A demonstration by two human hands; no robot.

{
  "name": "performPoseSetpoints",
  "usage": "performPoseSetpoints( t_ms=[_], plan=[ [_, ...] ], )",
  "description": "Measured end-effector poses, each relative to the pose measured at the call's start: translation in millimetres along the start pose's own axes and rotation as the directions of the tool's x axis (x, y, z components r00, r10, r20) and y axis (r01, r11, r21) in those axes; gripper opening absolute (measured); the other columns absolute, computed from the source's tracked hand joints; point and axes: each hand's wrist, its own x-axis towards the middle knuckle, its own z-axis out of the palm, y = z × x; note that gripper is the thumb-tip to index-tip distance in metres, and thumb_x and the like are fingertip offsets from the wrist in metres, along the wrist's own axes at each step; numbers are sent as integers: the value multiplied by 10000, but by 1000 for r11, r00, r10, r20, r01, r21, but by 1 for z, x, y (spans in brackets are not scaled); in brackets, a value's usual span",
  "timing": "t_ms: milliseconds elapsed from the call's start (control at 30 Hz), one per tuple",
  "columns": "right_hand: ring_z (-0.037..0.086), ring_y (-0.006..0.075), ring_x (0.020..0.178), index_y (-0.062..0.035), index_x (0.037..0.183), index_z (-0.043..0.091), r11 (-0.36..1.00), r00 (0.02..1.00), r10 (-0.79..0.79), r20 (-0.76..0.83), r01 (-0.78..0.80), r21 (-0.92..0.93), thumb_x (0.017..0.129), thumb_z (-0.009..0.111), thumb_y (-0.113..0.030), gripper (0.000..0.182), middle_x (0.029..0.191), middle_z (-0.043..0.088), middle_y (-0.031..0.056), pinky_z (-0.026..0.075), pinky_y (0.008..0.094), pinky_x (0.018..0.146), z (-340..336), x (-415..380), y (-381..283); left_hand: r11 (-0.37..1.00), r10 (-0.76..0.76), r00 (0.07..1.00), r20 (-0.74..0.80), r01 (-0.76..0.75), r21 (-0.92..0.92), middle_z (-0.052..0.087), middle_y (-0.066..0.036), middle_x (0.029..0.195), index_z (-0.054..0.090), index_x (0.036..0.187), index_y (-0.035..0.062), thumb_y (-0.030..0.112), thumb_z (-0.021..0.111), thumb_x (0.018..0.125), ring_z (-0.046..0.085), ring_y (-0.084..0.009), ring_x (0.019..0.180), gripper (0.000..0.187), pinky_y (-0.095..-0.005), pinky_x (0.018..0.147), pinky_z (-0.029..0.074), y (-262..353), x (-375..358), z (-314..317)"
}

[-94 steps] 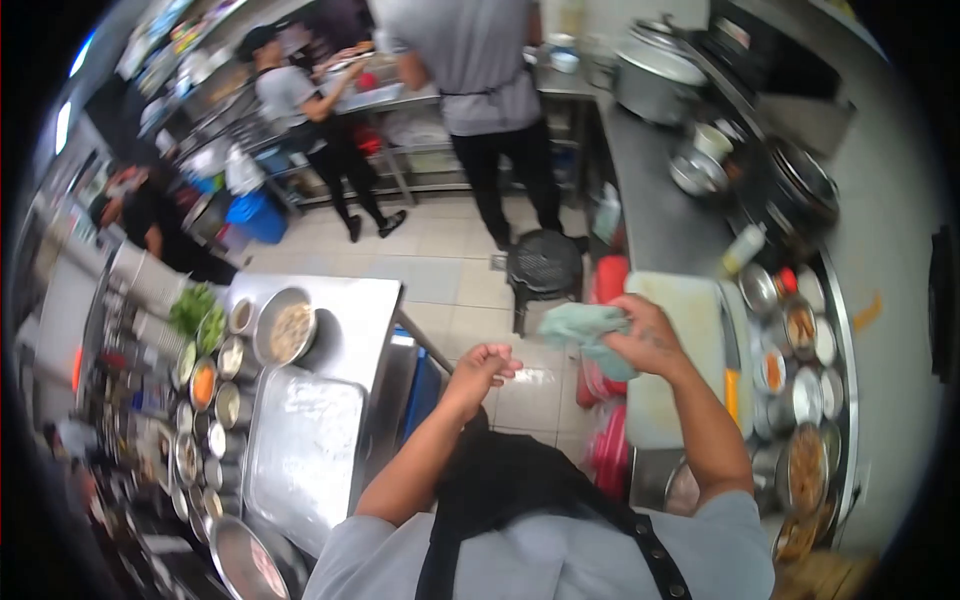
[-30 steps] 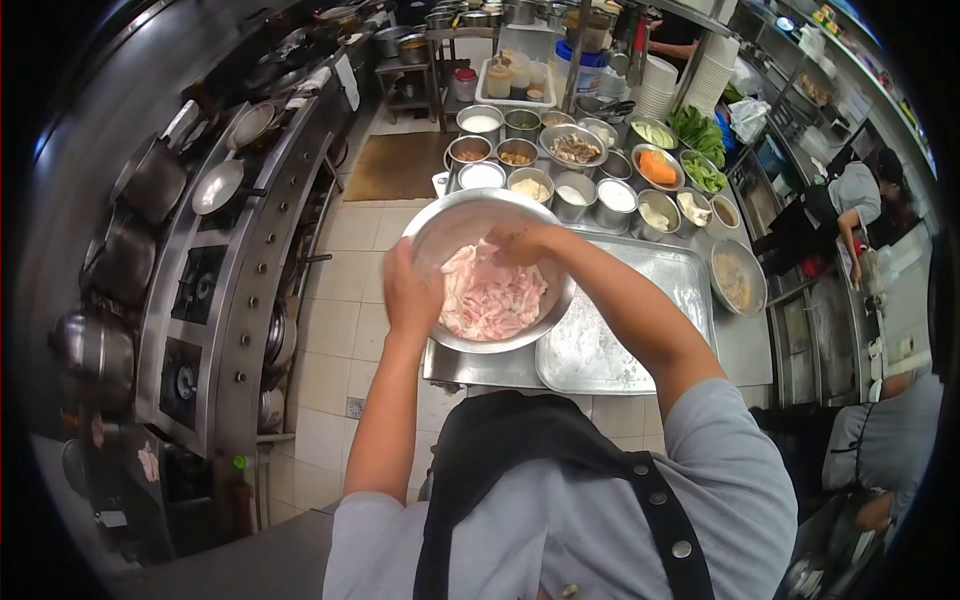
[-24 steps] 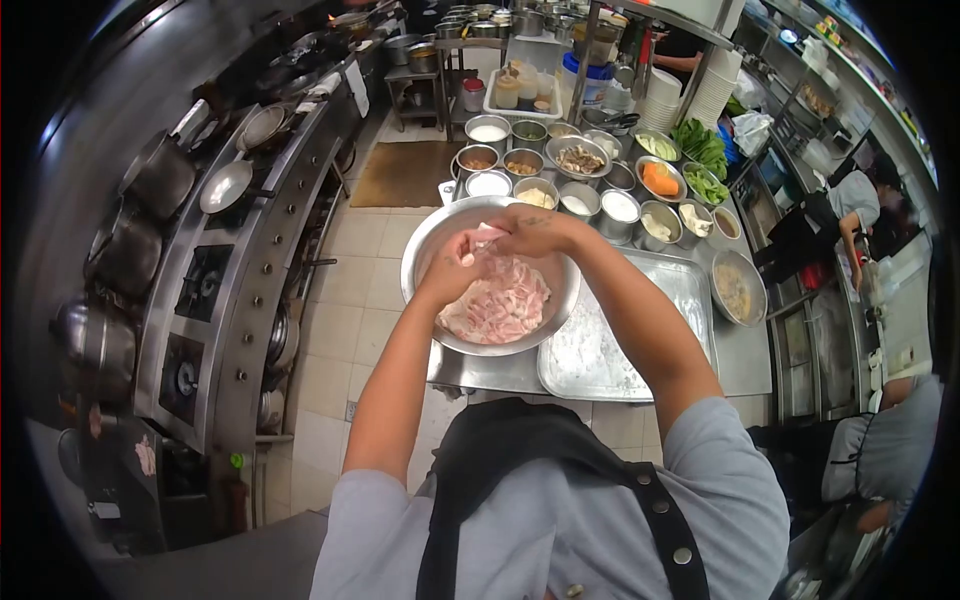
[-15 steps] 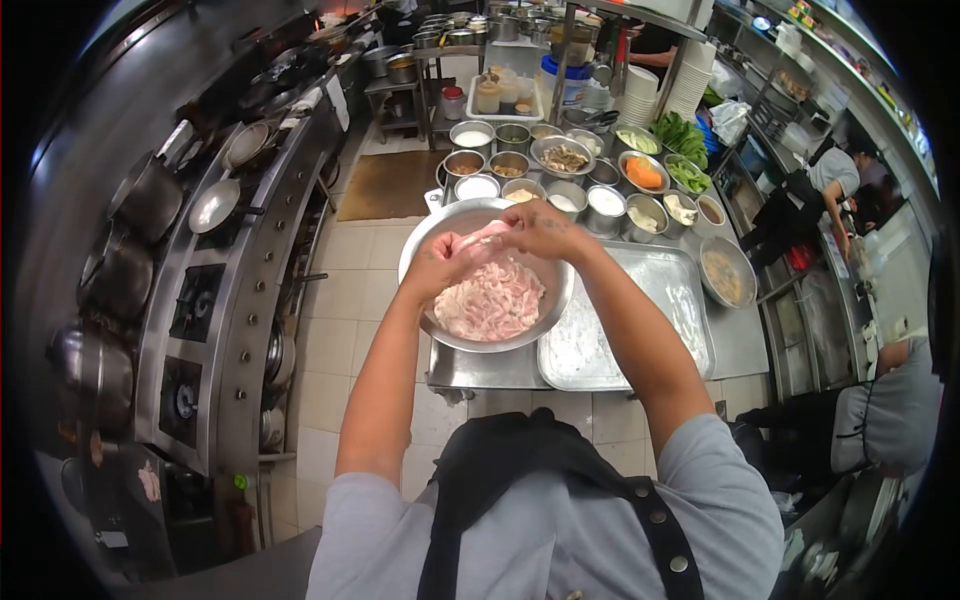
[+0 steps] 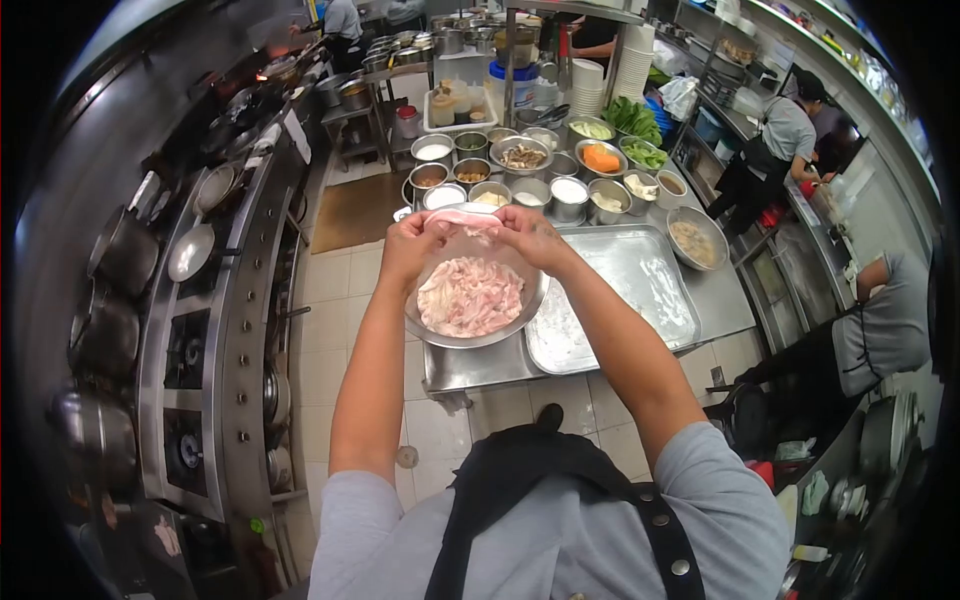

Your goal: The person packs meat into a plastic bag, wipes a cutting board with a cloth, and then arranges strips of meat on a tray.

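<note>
My left hand [image 5: 410, 246] and my right hand [image 5: 530, 237] are side by side above a metal bowl [image 5: 535, 300]. Between them, a pale pink piece of raw meat [image 5: 466, 216] is stretched out, its ends pinched in my fingers. A heap of raw meat strips [image 5: 470, 297] lies in the bowl below. The bowl's far rim is largely hidden behind my hands.
A metal tray [image 5: 640, 290] with white residue lies right of the bowl. Several ingredient containers [image 5: 570, 198] stand behind. A bowl of pieces in liquid [image 5: 697, 240] is at right. The stove [image 5: 228, 330] runs along the left; co-workers stand right and far back.
My hands have moved a little apart and to the left, and the meat between them is now stretched wider. The whole view has shifted slightly.
</note>
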Motion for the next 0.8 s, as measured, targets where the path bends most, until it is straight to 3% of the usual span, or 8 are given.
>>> performPoseSetpoints(
  t_ms=[67,133,267,400,533,633,733,800],
  plan=[
    [594,79,763,7,1020,593,999,1000,-7,17,6,39,925,618,-164,197,887,647,35,494,244,692,-3,0,-9,993,14,1000,19,-11,-118,686,-53,834,648,969,4,98,627,898,632,-101,725,119,-257,675,522,6,8,7],
    [587,74,767,7,1020,610,993,999,-29,-15,30,111,918,625,-161,196,887,648,30,491,240,700,-8,2,-11,916,24,999,29,-11,-400,675,-80,855,593,965,9,78,580,920,646,-125,706,83,-291,681,568,28,8,24],
    [584,70,772,7,1039,627,992,985,-107,-132,115,56,921,622,-157,203,897,652,22,490,234,702,-30,-12,-36,933,13,993,116,29,-359,654,-81,849,543,964,23,94,568,931,652,-144,745,82,-325,674,575,52,19,48],
    [585,64,779,13,1052,639,988,972,-93,-217,117,101,917,640,-177,233,909,667,28,489,225,694,-82,-39,-48,932,-12,988,152,66,-358,665,-112,837,566,926,7,41,555,900,642,-140,631,43,-286,595,589,66,31,107],
    [589,57,707,10,1043,628,990,985,8,-171,17,142,907,671,-216,268,851,664,22,474,207,615,-151,-81,-37,979,-105,963,248,143,-143,666,-86,793,600,934,0,94,632,878,624,-113,586,114,-225,484,520,58,47,184],
    [566,58,622,-21,1007,613,977,984,63,-170,-25,214,900,679,-201,220,781,643,1,451,208,540,-206,-122,6,987,-137,958,252,110,119,643,-38,664,637,907,28,160,692,857,518,-66,434,152,-190,363,340,25,68,242],
    [543,49,617,-20,1009,642,966,956,198,-218,-152,211,912,646,-174,183,775,639,-1,443,221,540,-250,-176,53,927,-277,924,262,185,327,632,-34,645,648,906,29,165,688,859,461,-49,422,149,-190,366,309,-16,84,303],
    [532,49,615,-12,1006,652,936,916,309,-256,-245,253,913,626,-161,177,777,638,-1,441,226,541,-273,-212,69,905,-337,900,276,228,361,610,-20,617,661,892,32,166,683,861,419,-38,420,138,-193,377,278,-48,88,338]
  ],
)
